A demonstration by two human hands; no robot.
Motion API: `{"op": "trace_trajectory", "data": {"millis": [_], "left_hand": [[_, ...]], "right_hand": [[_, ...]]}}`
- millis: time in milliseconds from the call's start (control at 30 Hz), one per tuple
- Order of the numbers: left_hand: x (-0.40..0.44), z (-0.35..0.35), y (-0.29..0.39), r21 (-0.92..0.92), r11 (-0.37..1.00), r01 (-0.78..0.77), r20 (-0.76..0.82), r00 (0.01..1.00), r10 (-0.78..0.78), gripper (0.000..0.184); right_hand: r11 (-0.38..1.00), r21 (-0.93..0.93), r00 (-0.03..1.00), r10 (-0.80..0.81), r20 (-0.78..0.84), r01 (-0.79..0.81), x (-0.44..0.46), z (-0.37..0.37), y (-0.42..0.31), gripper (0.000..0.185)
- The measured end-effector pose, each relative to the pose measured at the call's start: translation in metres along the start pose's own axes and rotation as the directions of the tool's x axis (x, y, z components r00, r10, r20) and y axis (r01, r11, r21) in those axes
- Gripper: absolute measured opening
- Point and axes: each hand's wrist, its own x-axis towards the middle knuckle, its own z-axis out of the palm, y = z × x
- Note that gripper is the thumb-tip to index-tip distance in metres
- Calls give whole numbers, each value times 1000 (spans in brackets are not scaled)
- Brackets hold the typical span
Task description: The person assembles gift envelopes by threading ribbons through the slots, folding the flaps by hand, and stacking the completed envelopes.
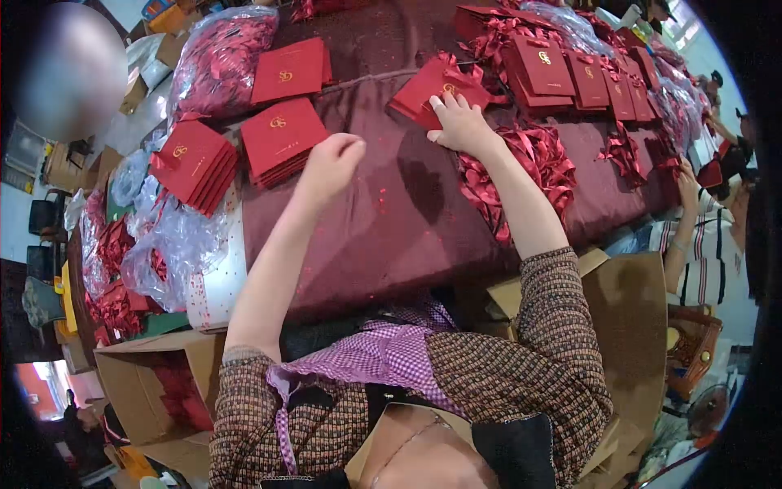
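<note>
Our spread right hand [461, 124] risked creasing the red gift bag [417, 99] if pressing; we couldn't read our left hand's [332, 165] grip.

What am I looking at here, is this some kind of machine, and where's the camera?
There's no machine: these are a person's two bare hands, seen in one picture from a camera worn on that person's head, looking forward and down. The wide lens bends the edges. On the dark red cloth lie stacks of red bags with gold printing and a heap of red ribbons. The right hand rests, fingers spread, on one red bag. The left hand is curled beside a stack; I see nothing held in it.
</note>
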Motion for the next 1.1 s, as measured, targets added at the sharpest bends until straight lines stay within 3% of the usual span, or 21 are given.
{"op": "trace_trajectory", "data": {"millis": [67, 167, 233, 267, 300, 333, 367, 400, 500, 633, 700, 767, 800, 833, 867, 967, 1033, 1100], "left_hand": [[5, 13, 7, -15, 1000, 17, 23, 1000, -17, 28], [16, 13, 8, 30, 1000, 3, -10, 1000, -3, 27], [19, -3, 1, 131, 978, -163, -230, 954, 190, 26], [23, -18, -8, 224, 961, -163, -299, 927, 226, 26], [26, -37, -10, 417, 898, -141, -343, 890, 299, 27], [28, -54, -24, 432, 890, -147, -415, 843, 342, 29], [31, -73, -37, 552, 825, -119, -421, 815, 399, 32], [39, -90, -57, 645, 764, 30, -445, 827, 344, 36], [40, -117, -62, 747, 638, 189, -412, 884, 221, 46], [28, -110, -59, 649, 682, 336, -501, 864, 51, 51], [13, -105, -60, 582, 768, 269, -531, 840, 108, 49], [5, -101, -76, 581, 761, 289, -599, 785, 159, 49], [0, -101, -79, 472, 825, 312, -617, 785, 56, 50], [-4, -102, -80, 358, 872, 335, -622, 782, -46, 50], [-6, -100, -80, 224, 917, 330, -625, 771, -124, 53], [-8, -95, -72, 195, 904, 380, -629, 756, -182, 57], [-6, -100, -84, 266, 869, 418, -580, 789, -202, 57], [-9, -102, -84, 229, 884, 407, -567, 794, -218, 58]], "right_hand": [[998, -58, 1000, -11, -17, 10, -1, 2, -2, 72], [972, -230, 981, -80, -179, 38, -3, 19, -5, 56], [945, -326, 936, -125, -329, 12, -2, 28, -7, 40], [952, -300, 957, -137, -255, 56, -3, 26, -4, 43], [952, -300, 940, -159, -303, 64, 1, 36, 1, 39], [945, -314, 925, -195, -325, 89, 0, 36, 4, 44], [938, -329, 911, -226, -346, 108, -2, 35, 6, 48], [954, -283, 948, -180, -261, 104, -2, 32, 7, 54], [984, -144, 987, -118, -113, 101, -9, 9, 6, 66], [998, -41, 997, -56, -53, 54, -12, -29, -6, 68], [967, 93, 934, -198, -299, 235, -7, -30, -9, 65], [813, 488, 942, -206, -266, 316, 2, -38, -35, 58], [676, 669, 951, -207, -229, 308, 6, -37, -51, 56], [625, 742, 966, -226, -126, 243, 10, -41, -68, 56], [571, 800, 973, -223, -66, 185, 17, -37, -87, 52], [363, 929, 981, -195, -3, 75, 75, 25, -132, 54], [242, 969, 998, 13, -54, 49, 78, 17, -167, 60], [265, 961, 997, 16, -82, 74, 85, 21, -185, 52]]}}
